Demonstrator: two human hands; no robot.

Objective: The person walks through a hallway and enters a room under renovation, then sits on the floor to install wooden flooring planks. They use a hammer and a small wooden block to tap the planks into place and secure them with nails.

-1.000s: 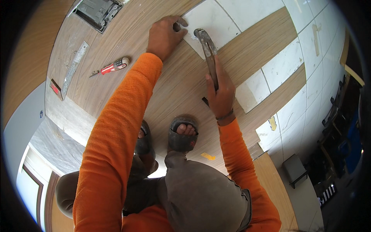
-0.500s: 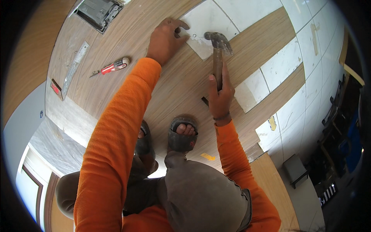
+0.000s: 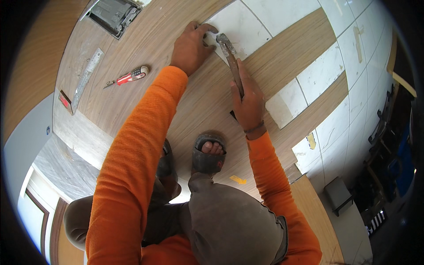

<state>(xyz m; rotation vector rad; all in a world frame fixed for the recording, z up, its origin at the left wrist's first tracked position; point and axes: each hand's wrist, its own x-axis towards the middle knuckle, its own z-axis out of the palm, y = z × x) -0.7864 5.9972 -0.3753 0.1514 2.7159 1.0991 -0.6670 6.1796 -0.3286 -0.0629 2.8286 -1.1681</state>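
Observation:
A claw hammer [image 3: 234, 70] with a worn wooden handle is gripped in my right hand [image 3: 250, 102]. Its head tilts left, beside the end of a wood-look floor plank [image 3: 161, 44] where the white tile [image 3: 242, 31] shows; contact is unclear. My left hand [image 3: 189, 48] rests on that plank's end close to the hammer head. Its index finger and thumb are apart, with no held thing visible; the other fingers are partly hidden. Left of it lies a screwdriver [image 3: 129, 77] with a red, white and dark handle. Farther left is a metal try square [image 3: 85, 78].
An open metal floor box [image 3: 114, 17] sits at the upper left. White tiles [image 3: 320, 81] border the planks on the right. My sandalled foot [image 3: 209, 152] stands below the hands. A small dark strip [image 3: 234, 115] lies by my right wrist, and a yellow arrow sticker [image 3: 238, 179] lies lower down.
My right hand has swung the hammer leftward, bringing its head close to my left fingers. My left hand has shifted only slightly and stays by the plank's end.

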